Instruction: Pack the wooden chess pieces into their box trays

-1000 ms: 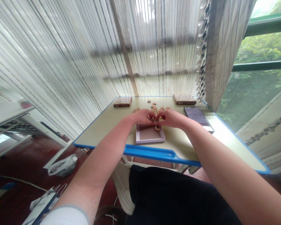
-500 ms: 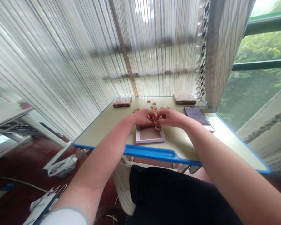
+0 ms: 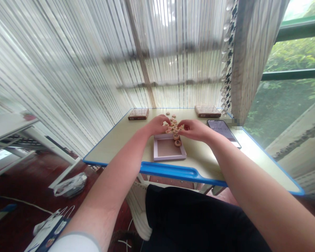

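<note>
Several round wooden Chinese chess pieces (image 3: 174,123) lie in a loose heap near the middle of the table. My left hand (image 3: 157,125) is at the left side of the heap, fingers curved and thumb apart, with nothing visibly gripped. On the heap's right side is my right hand (image 3: 193,130), thumb and fingers also apart, its fingertips close to the pieces. Below the hands sits a shallow pale open box (image 3: 169,147). Two pieces (image 3: 177,143) are in a column along its right side, the upper one at the far right corner. Some pieces are partly hidden by my fingers.
A flat brown box (image 3: 138,114) stands at the back left of the table (image 3: 115,140), and another brown box (image 3: 207,111) at the back right. A phone (image 3: 224,133) lies right of my right hand. A blue grooved edge (image 3: 169,170) runs along the front.
Both hands have drawn apart and moved from the box to the heap. The second chess piece, formerly between my fingers, now sits released above the first one.
</note>
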`<state>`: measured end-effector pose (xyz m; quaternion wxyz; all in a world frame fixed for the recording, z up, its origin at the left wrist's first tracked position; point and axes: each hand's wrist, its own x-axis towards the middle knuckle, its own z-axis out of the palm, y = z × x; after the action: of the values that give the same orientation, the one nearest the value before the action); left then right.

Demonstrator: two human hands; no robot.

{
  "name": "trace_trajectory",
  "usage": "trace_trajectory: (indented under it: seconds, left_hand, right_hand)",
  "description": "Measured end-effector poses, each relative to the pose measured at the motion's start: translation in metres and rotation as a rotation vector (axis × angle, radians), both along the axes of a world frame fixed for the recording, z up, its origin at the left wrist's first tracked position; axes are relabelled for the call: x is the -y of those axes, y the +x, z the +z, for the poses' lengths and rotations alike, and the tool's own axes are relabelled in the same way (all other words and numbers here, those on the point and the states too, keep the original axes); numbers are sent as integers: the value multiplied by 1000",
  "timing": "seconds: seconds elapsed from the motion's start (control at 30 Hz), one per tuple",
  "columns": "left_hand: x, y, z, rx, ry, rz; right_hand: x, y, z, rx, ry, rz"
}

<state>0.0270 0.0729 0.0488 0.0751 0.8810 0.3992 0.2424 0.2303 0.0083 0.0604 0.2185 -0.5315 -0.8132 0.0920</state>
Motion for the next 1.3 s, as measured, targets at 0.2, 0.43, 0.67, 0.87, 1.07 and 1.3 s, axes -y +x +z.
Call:
trace_trajectory:
  seconds: [0.2,0.43,0.67,0.87,1.07,1.3]
  left_hand:
    - [-21,-1,-16,-169,3,78]
    - [-21,-5,-11,-166,-31,191]
    - [-27,-5,-15,3,31,164]
    - [-25,4,-16,437,-163,47]
    - [-7,11,-6,823,-571,-174]
    - [-2,12,-4,900,-775,-212]
  right_hand:
    - [-4,2,-3,12,18,-12]
    - [-5,3,-5,40,28,-14]
    - [-4,2,-3,31,28,-35]
    - [-6,1,-4,-42,30,-93]
    - [-11,-1,-8,-39,167,-90]
    - [-13,-3,-13,-110,235,-20]
